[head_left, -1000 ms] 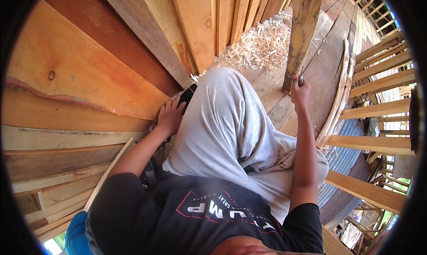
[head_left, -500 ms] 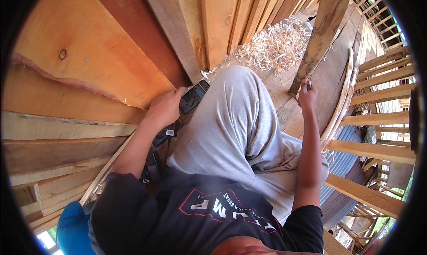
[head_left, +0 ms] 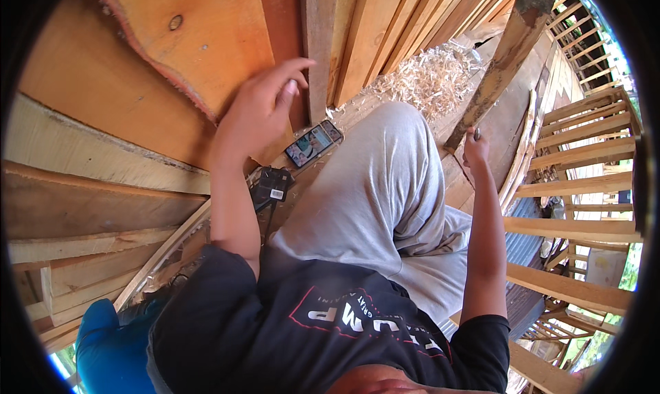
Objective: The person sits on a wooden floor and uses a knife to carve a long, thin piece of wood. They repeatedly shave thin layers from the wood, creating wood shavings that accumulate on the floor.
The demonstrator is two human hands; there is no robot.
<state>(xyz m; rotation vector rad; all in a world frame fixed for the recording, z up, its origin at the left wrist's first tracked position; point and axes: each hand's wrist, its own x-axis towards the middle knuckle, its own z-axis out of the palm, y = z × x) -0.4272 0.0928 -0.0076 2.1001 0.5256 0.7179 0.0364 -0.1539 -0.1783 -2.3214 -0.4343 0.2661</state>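
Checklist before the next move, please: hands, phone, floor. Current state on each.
1. Left hand empty: ok, nothing shows in it.
2. Right hand gripping: ok, closed around a small object.
3. Small object identified: cannot tell, the fingers mostly hide it.
4. Phone apart from both hands: ok, lying screen up left of the raised knee.
5. Floor free of shavings: not ok, a pile lies beyond the knee.
6. Right hand off the wooden post: cannot tell.
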